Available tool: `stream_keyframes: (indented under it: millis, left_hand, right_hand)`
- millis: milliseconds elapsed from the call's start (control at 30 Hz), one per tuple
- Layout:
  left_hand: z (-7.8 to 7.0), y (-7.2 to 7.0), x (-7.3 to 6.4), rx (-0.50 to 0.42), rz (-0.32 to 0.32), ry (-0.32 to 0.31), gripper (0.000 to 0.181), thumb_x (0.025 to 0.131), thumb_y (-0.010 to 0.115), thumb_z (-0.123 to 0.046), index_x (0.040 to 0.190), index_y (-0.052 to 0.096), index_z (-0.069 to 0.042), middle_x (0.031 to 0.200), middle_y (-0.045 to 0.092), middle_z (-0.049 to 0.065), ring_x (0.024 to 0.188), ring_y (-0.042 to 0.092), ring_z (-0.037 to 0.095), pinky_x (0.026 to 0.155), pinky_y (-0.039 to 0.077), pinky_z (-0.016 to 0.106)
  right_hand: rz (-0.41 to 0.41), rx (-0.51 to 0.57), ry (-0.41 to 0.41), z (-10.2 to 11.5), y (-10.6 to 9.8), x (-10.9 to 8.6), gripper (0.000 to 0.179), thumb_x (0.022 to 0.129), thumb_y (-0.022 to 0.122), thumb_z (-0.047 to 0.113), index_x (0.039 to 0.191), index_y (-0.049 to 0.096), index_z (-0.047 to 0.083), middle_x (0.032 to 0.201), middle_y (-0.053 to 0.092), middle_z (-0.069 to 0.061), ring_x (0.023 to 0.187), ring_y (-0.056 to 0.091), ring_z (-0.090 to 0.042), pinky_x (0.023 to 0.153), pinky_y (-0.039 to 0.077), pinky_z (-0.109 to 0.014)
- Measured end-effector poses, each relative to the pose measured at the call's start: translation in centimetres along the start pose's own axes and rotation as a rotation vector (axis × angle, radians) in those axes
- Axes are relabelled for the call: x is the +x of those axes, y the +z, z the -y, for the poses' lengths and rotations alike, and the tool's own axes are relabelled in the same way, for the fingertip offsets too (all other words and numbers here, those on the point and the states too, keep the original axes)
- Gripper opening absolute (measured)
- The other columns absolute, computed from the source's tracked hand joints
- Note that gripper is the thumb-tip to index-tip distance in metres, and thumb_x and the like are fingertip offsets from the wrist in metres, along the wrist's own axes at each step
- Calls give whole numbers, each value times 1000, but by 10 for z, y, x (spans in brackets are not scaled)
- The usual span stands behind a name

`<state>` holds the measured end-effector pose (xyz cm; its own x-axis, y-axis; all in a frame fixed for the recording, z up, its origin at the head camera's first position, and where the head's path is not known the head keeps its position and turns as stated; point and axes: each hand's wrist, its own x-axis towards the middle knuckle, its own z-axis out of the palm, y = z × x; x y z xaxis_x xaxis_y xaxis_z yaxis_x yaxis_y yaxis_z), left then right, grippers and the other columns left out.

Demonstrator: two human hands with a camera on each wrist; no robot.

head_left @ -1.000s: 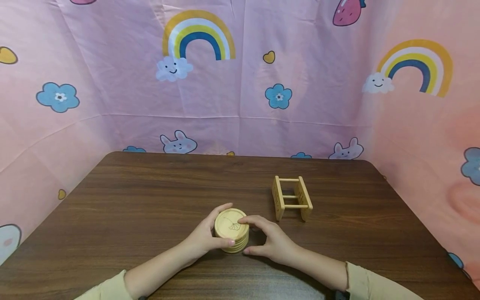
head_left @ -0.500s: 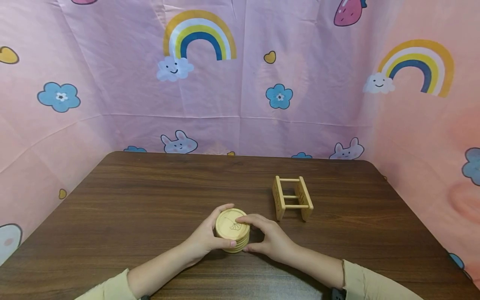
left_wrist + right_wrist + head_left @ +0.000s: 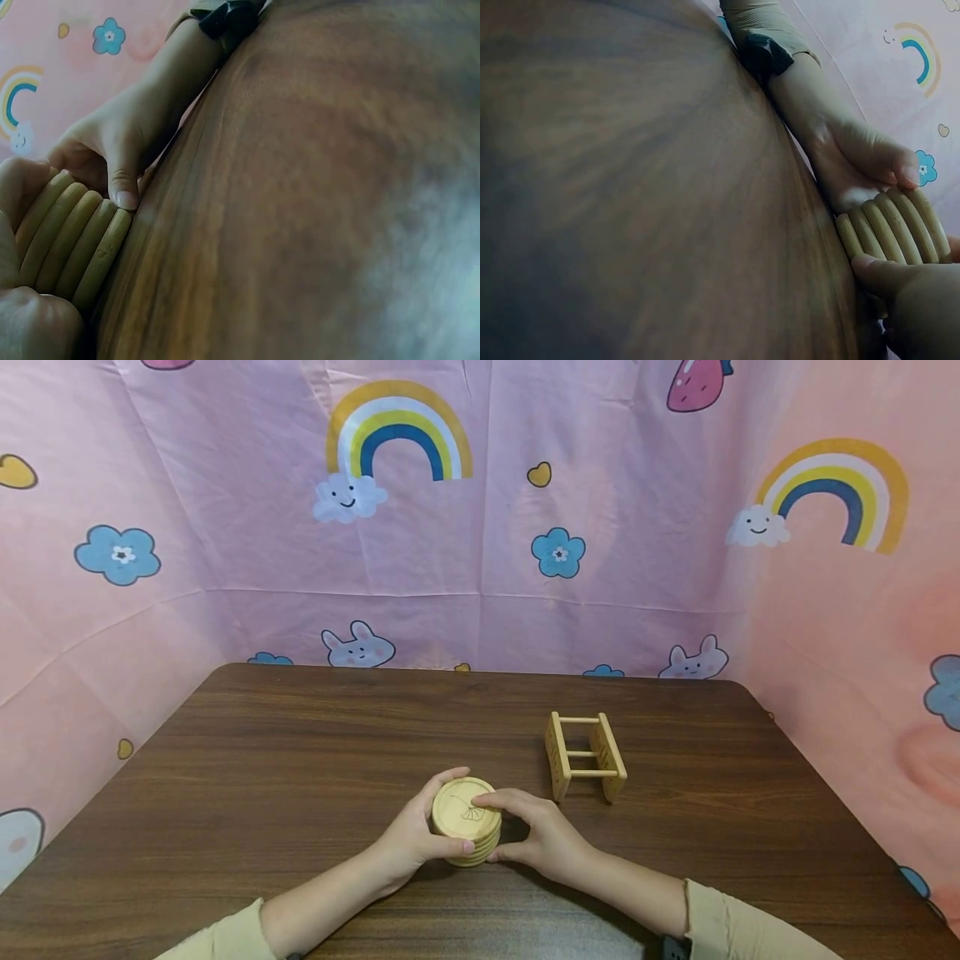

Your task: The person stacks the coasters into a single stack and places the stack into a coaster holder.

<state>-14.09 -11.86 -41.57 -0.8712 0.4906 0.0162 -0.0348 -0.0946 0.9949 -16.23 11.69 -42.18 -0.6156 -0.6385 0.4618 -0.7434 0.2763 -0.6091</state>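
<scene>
A stack of several round wooden coasters (image 3: 455, 817) stands near the front middle of the table, with a ginkgo leaf drawn on the top one. My left hand (image 3: 408, 839) grips the stack from the left, thumb along the near side and fingers round the far side. From the right, my right hand (image 3: 551, 843) holds it too: the index finger lies on the top coaster and the thumb is at the lowest one. The left wrist view shows the edges of the coasters (image 3: 69, 236) and the right thumb (image 3: 122, 187) against the bottom one.
A small wooden rack (image 3: 558, 760), two side panels joined by rods, stands behind and to the right of the stack. The dark wood-grain table (image 3: 337, 727) is enclosed by printed pink and lilac cloth (image 3: 450, 552) at the back and sides.
My right index finger has slid slightly further onto the top coaster, and its thumb sits a touch closer to the stack. My left hand keeps its grip; the rack has not moved.
</scene>
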Motion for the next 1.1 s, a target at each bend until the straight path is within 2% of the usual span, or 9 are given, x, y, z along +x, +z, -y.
stream_keyframes:
  millis: [200, 533, 833, 1100]
  left_hand:
    - [0, 2, 1, -11, -21, 2, 101, 82, 81, 0, 161, 18, -1, 146, 46, 28, 120, 62, 27, 98, 51, 28]
    - [-2, 2, -1, -83, -18, 26, 102, 83, 80, 0, 161, 15, 2, 143, 50, 25, 118, 63, 23, 99, 51, 28]
    - [-5, 3, -1, -152, -39, 19, 97, 83, 72, 4, 161, 15, 1, 151, 40, 28, 120, 61, 20, 102, 49, 26]
    - [-7, 3, 0, -229, -65, 0, 93, 85, 67, 2, 162, 15, -1, 148, 42, 20, 126, 54, 18, 106, 45, 26]
  right_hand:
    - [-7, 6, -12, 0, -1, 0, 74, 67, 93, 1, 135, 64, 10, 130, 69, -9, 122, 65, -26, 103, 53, -37]
    - [13, 41, -32, -2, -4, -1, 75, 70, 91, 1, 138, 61, 9, 134, 67, -11, 124, 63, -27, 104, 52, -39]
    - [1, 139, 46, 5, -7, 1, 76, 74, 88, -1, 144, 56, 5, 140, 62, -17, 127, 60, -25, 97, 56, -36]
    - [8, 233, 95, 7, -9, 0, 87, 80, 83, 0, 156, 41, 1, 152, 50, -22, 135, 54, -33, 102, 53, -36]
